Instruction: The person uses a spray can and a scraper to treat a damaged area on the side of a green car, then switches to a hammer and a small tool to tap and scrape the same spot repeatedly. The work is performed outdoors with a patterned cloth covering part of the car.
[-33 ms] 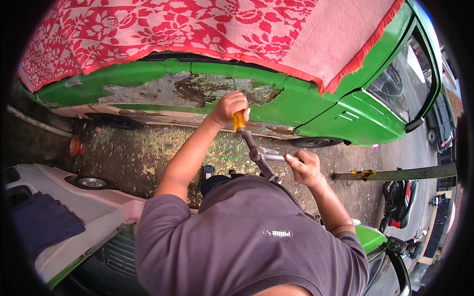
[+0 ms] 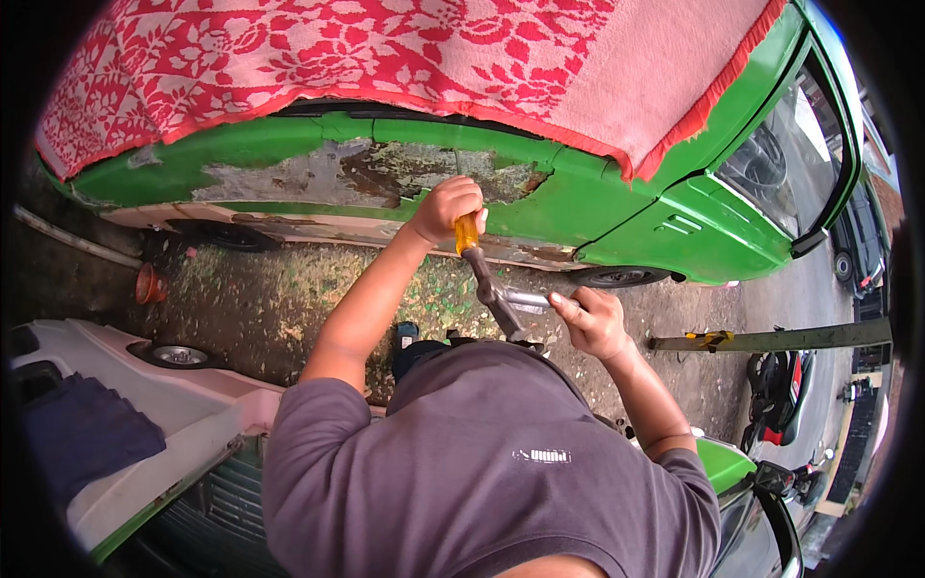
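- The left hand [image 2: 448,210] is clenched around a yellow handle [image 2: 466,234] — amber and glossy; the shaft it carries is hard to make out.
- The right hand [image 2: 593,325] grasps the hammer [image 2: 492,291] near the end of its grip, thumb laid along it.
- The hammer has a dark, brownish, worn-looking head and a silvery shaft; it is in front of the person's belly, between the 2 hands.
- 1 end of the head meets the butt of the yellow handle in this view — touching or just short of it, I cannot tell.
- Beyond the left hand stands the green car [image 2: 617,220]; its patch [image 2: 323,175] is bare grey and rusty brown, with ragged edges.
- A red-and-pink floral cloth [image 2: 366,58] drapes over the car.
- Writing: pale lettering [image 2: 542,456] shows on the dark shirt [image 2: 434,424], in 1 short line.
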`<state>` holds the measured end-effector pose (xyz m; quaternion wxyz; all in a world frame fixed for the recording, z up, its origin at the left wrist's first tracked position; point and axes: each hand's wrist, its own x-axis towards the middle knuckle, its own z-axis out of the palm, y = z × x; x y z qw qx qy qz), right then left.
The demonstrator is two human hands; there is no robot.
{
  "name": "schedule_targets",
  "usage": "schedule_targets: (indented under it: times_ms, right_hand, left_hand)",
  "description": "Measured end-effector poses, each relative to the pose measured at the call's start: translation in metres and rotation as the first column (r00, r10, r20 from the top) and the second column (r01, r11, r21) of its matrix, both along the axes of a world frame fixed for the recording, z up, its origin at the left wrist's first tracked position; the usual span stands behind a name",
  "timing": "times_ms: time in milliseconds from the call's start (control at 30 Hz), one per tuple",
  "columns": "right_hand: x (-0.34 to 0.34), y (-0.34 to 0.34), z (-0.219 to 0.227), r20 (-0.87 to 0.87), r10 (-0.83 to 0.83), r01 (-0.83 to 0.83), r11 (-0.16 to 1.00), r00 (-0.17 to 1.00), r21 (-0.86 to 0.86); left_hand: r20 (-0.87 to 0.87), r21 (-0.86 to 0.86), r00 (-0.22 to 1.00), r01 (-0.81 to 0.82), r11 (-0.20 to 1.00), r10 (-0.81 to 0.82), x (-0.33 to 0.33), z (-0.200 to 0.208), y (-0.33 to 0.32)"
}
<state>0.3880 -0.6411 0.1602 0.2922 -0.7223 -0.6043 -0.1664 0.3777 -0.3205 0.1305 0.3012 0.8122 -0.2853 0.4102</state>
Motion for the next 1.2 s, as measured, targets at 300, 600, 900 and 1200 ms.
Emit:
schedule_targets:
  times_ms: [300, 600, 900, 1200]
  right_hand:
    - [0.016, 0.011, 0.011, 0.198, 0.037, -0.018, 0.995, 0.980, -0.097]
    - [0.007, 0.010, 0.015, 0.177, 0.076, -0.064, 0.995, 0.981, -0.073]
    - [0.008, 0.012, 0.014, 0.192, 0.161, -0.160, 0.987, 0.968, -0.020]
    - [0.015, 0.016, 0.004, 0.202, 0.071, -0.060, 0.996, 0.977, -0.062]
  left_hand:
    - [-0.031, -0.006, 0.999, 0.020, 1.000, -0.021, 0.003, 0.003, 0.002]
    - [-0.001, -0.072, 0.999, 0.046, 0.996, -0.047, 0.003, 0.002, 0.005]
    - [-0.004, -0.122, 0.999, 0.042, 0.992, -0.043, 0.003, 0.000, 0.006]
    - [0.004, -0.094, 1.000, 0.022, 0.995, -0.021, 0.003, 0.003, 0.007]
